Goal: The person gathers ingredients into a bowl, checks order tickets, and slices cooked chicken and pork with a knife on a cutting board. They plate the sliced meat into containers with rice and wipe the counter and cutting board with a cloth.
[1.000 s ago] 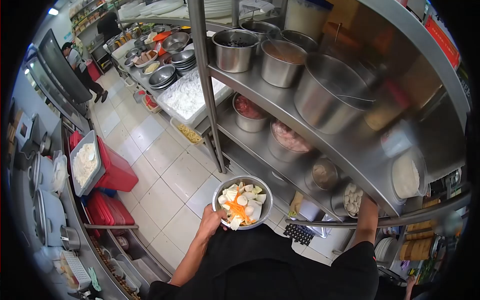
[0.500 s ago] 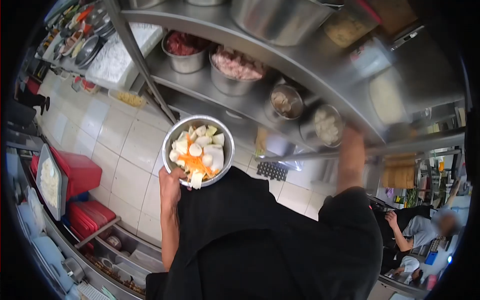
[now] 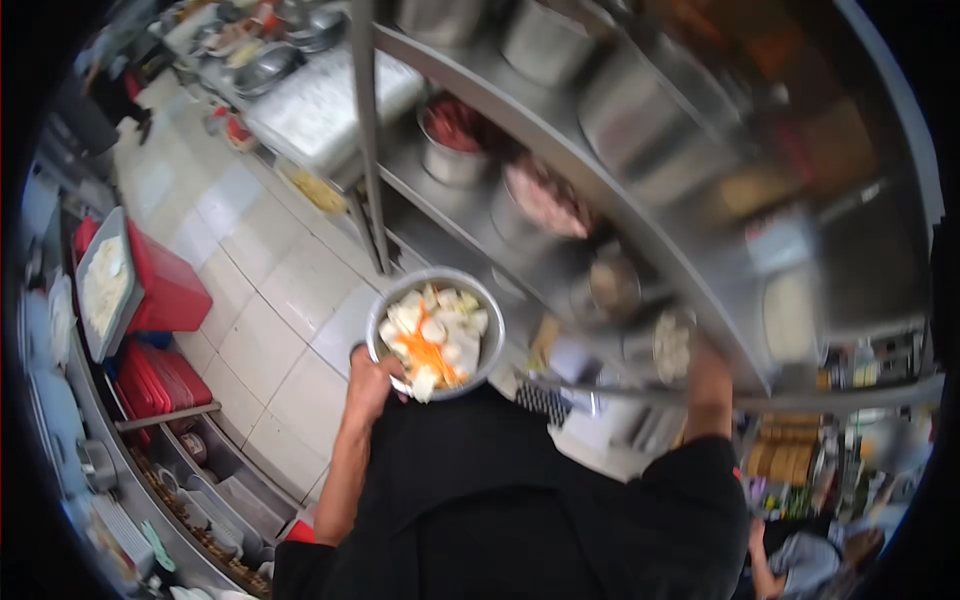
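Observation:
A round metal bowl [image 3: 497,325] of cut white vegetables and orange carrot shreds [image 3: 425,350] is held before my body. My left hand [image 3: 377,383] is closed on its near left rim. My right arm reaches under the upper shelf at the right. My right hand [image 3: 708,362] is beside a metal container of white pieces [image 3: 675,345], its fingers hidden and blurred. Left of that container stands a smaller metal pot with pale pieces [image 3: 613,287], also smeared by motion.
The steel rack [image 3: 540,125] also bears a pot of red meat [image 3: 457,160] and a pot of pale pink meat [image 3: 520,215]. Red bins [image 3: 170,275] stand at the left on the tiled floor [image 3: 275,300]. A co-worker [image 3: 800,565] is at lower right.
The view has turned, so the rack and floor are tilted differently. The bowl, still in my left hand, appears further right and lower. My right hand remains beside the container of white pieces.

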